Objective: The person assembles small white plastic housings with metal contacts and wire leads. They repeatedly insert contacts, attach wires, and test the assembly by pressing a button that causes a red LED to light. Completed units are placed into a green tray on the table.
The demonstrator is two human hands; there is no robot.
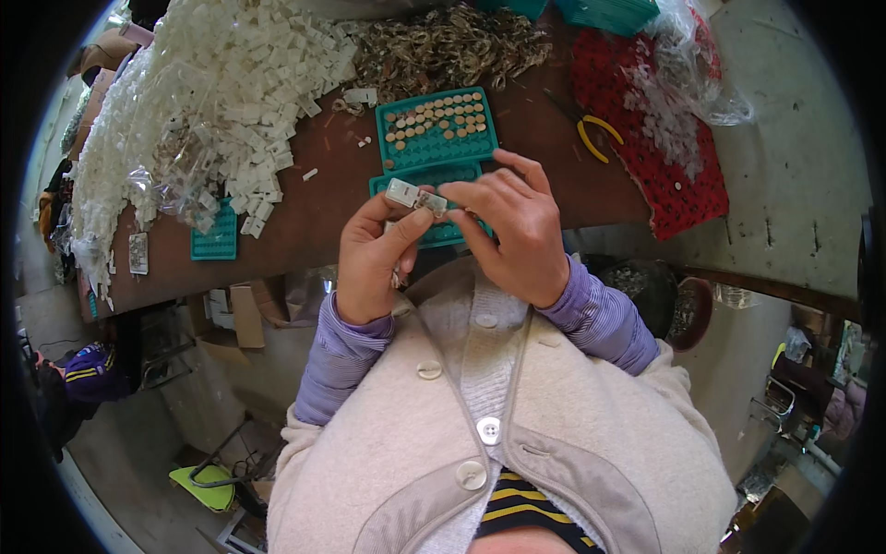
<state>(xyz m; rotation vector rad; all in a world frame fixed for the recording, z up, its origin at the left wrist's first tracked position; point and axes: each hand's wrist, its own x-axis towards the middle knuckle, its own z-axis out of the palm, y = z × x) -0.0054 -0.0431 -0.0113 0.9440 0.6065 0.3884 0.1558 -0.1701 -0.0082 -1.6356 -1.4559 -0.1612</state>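
Note:
In front of my chest, my left hand (377, 257) is closed around a small white plastic case (401, 192), holding it between thumb and fingers. The case looks opened out, with a greyish, partly metallic inner half beside the thumb; its small details cannot be made out. My right hand (519, 226) reaches in from the other side, thumb and forefinger bent about the case's right end, their tips slightly blurred. Below both hands lies a teal tray (377, 185), partly hidden by them. Just beyond it, another teal tray (420, 152) holds rows of small round tan discs (448, 113).
A big heap of white plastic cases (268, 83) covers the table's left. Behind the trays is a pile of thin metal pieces (434, 51). Yellow-handled pliers (595, 138) lie at right, beside a red cloth (697, 189) with small clear pieces. A small teal tray (214, 242) sits left.

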